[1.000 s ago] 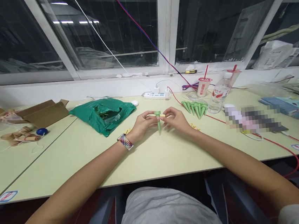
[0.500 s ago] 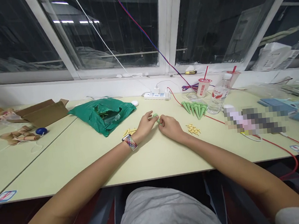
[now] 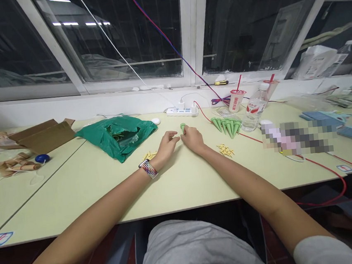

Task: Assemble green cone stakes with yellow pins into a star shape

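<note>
My right hand [image 3: 193,139] is closed around a green cone-shaped spike [image 3: 183,126], whose rounded head sticks out past the fingers. Just left of it, my left hand [image 3: 166,146] hovers with fingers apart and nothing in them. A watch with a multicoloured woven strap [image 3: 149,169] is on the left wrist. Several matching green spikes [image 3: 227,125] lie in a row to the right. Small yellow peg-like pieces [image 3: 225,150] form a pile near my right forearm. Another yellow pile [image 3: 149,155] is partly hidden behind my left hand.
A green plastic bag [image 3: 117,135] lies open at left, beside a cardboard box [image 3: 42,136] and wooden toy pieces with a blue ball [image 3: 42,158]. A power strip [image 3: 182,112] sits at the back. Right of the spikes stand a water bottle [image 3: 255,110] and lidded cups [image 3: 237,101].
My hands have come apart: the left has let go of the spike and drawn slightly left. The right keeps the spike, turned so its head points away. The view shifted slightly.
</note>
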`<move>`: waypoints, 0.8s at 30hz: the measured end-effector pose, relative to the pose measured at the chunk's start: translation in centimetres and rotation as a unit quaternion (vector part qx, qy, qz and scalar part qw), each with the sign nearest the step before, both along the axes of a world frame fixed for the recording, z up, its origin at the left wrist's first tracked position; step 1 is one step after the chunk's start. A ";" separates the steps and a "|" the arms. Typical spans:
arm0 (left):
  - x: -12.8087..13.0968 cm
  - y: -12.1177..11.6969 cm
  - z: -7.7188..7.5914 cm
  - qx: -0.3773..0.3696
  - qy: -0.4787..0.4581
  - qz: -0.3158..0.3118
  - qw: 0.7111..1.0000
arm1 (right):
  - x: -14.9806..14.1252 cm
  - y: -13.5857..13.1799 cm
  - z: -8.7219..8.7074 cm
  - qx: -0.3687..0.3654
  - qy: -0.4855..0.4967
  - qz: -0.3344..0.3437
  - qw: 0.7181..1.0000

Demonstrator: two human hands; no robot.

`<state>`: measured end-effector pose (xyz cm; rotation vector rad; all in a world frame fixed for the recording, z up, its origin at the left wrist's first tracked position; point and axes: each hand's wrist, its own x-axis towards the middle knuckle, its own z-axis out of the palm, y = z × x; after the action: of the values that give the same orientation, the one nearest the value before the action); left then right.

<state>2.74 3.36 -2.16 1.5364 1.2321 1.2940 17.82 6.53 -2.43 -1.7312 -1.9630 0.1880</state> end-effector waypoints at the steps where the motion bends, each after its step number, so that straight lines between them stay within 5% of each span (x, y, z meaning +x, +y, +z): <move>1: 0.0 0.0 0.1 0.000 -0.002 -0.001 1.000 | 0.0 0.0 0.0 -0.001 0.001 0.000 1.000; 11: 0.0 -0.9 0.9 -0.024 -0.002 0.000 1.000 | 0.7 -0.5 0.6 0.026 -0.026 0.005 0.999; 15: -0.1 -1.1 1.1 -0.024 0.000 0.000 1.000 | 4.2 0.0 2.4 0.075 -0.127 -0.081 0.986; 19: -0.2 -1.1 1.2 -0.023 0.001 0.002 1.000 | 8.7 0.7 3.4 0.023 -0.159 -0.199 0.967; 24: -0.4 -0.8 1.1 -0.010 -0.009 0.003 1.000 | 11.2 1.5 2.8 -0.030 -0.163 -0.217 0.962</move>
<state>2.31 2.51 -1.03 1.5062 1.2346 1.2930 28.98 8.05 0.34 -2.3003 -1.7406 -0.2063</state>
